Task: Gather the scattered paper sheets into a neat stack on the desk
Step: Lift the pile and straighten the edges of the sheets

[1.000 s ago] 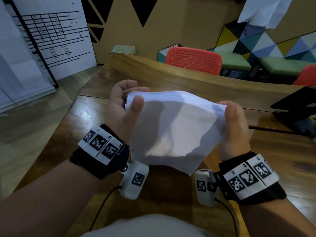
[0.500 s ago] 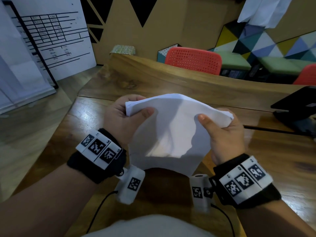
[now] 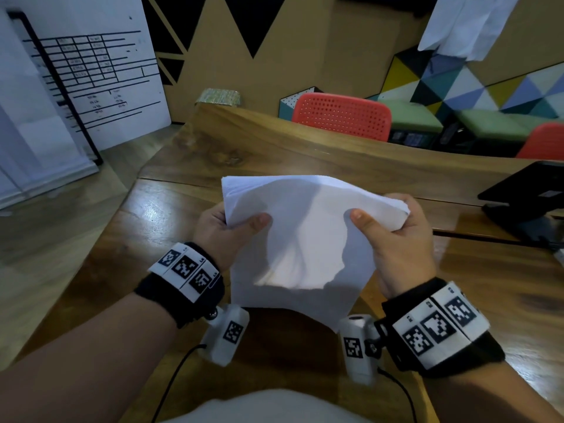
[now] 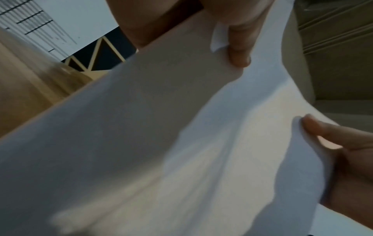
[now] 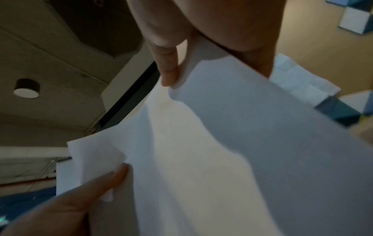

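Note:
A bundle of white paper sheets (image 3: 299,239) is held up above the wooden desk (image 3: 171,239), bowed in the middle. My left hand (image 3: 225,224) grips its left edge, thumb on the near face. My right hand (image 3: 393,227) grips the right edge, where the corner is crumpled in the fist. In the left wrist view the paper sheets (image 4: 161,143) fill the frame, with my left thumb (image 4: 240,47) on top and my right hand (image 4: 343,151) at the right. The right wrist view shows the paper sheets (image 5: 222,151) pinched by my right thumb (image 5: 167,68).
A black laptop stand (image 3: 525,203) sits at the desk's right edge. Red chairs (image 3: 341,117) stand behind the desk. A whiteboard (image 3: 85,74) leans at the left, over the floor beside the desk.
Both hands have come down and forward with the paper. My thumbs moved onto the near face and the right hand closed tighter on the right corner.

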The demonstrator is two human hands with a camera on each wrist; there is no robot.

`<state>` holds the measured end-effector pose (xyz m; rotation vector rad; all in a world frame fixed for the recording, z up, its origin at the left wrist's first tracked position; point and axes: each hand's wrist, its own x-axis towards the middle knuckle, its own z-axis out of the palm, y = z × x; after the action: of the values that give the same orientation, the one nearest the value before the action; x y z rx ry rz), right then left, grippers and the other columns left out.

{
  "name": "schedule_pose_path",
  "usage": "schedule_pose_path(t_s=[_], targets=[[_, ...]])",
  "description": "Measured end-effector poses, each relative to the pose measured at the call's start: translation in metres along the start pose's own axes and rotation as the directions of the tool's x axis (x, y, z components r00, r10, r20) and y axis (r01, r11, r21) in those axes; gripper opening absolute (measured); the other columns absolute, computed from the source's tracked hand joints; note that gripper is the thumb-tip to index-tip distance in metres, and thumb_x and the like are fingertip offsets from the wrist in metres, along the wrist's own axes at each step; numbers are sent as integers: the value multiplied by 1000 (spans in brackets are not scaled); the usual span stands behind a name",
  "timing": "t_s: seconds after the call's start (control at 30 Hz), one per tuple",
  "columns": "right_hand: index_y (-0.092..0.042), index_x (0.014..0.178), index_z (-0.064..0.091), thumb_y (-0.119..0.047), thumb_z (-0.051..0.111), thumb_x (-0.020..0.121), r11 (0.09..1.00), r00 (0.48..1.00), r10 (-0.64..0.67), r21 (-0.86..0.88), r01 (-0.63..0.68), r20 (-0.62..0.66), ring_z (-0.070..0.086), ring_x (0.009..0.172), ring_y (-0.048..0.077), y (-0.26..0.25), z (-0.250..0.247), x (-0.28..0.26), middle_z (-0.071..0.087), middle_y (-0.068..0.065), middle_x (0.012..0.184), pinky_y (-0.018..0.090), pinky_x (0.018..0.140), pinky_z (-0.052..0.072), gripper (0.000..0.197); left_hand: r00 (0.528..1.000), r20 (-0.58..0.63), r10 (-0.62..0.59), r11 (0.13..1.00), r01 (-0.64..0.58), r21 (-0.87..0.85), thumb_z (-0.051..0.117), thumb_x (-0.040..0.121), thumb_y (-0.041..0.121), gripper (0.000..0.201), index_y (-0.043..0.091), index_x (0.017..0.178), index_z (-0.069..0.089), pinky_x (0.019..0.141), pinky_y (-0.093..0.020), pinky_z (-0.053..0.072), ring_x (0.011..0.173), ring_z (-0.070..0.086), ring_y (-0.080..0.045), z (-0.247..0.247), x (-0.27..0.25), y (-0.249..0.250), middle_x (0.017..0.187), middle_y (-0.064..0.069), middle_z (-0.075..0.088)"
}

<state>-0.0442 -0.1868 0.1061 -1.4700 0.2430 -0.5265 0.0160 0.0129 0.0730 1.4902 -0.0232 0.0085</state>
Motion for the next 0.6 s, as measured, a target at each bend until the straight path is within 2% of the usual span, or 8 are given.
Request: schedule_pose_path(t_s=[0.07,0.1,0.17,0.2,0.27,0.37,0.5,0.6], targets=[[-26,103,46,-13,80,67,949,991,-115,-303,89,-70,54,80,-10,-12,-4,4,53,-6,102,14,72,47,51,999,-19,45,998,-44,35,76,71,10,16,22,67,66,45,-13,49,48,62,4,4,-2,1,52,19,68],[-25,114,43,-23,82,63,849,973,-221,-504,157,-69,50,97,-8,-20,-6,5,48,-3,114,14,84,44,64,996,-20,89,994,-87,70,76,71,11,18,24,65,65,45,-11,48,47,61,5,6,-4,5,50,21,66],[-24,133,37,-40,80,59,556,918,-380,-765,326,115,38,127,13,-37,-4,0,39,3,137,38,103,34,87,981,29,190,971,-192,142,77,71,11,21,24,62,63,45,-9,46,44,55,8,13,-8,16,47,23,63],[-25,137,35,-45,77,61,420,885,-395,-807,414,248,33,133,20,-43,0,-3,37,3,142,48,103,30,90,969,82,231,958,-241,157,77,71,10,21,24,63,64,46,-9,46,45,54,8,17,-12,23,48,23,63],[-30,133,40,-43,71,71,276,802,-374,-770,575,465,38,129,21,-48,11,-5,48,-1,135,50,97,29,70,929,205,307,933,-337,127,78,70,15,10,19,70,69,53,-21,51,54,60,-1,24,-18,32,61,11,71],[-27,101,60,-34,59,78,358,717,-399,-622,696,571,64,94,24,-45,20,-3,66,-6,89,46,84,44,24,880,304,366,897,-420,135,73,67,33,34,2,82,71,61,-43,53,68,64,-31,26,-18,32,82,-22,71],[-13,82,64,-38,57,78,574,787,-368,-545,611,495,60,67,27,-44,3,6,65,8,71,42,62,50,26,895,437,91,860,-292,419,79,61,37,14,29,67,68,59,-23,47,60,56,1,4,-5,15,64,9,69],[-20,77,62,-24,66,79,789,867,-327,-397,469,376,55,58,7,-44,-24,14,66,-3,67,26,58,47,7,924,328,-198,717,-92,692,82,64,23,22,16,83,72,65,-24,51,72,62,-11,-26,3,-7,79,1,70]])
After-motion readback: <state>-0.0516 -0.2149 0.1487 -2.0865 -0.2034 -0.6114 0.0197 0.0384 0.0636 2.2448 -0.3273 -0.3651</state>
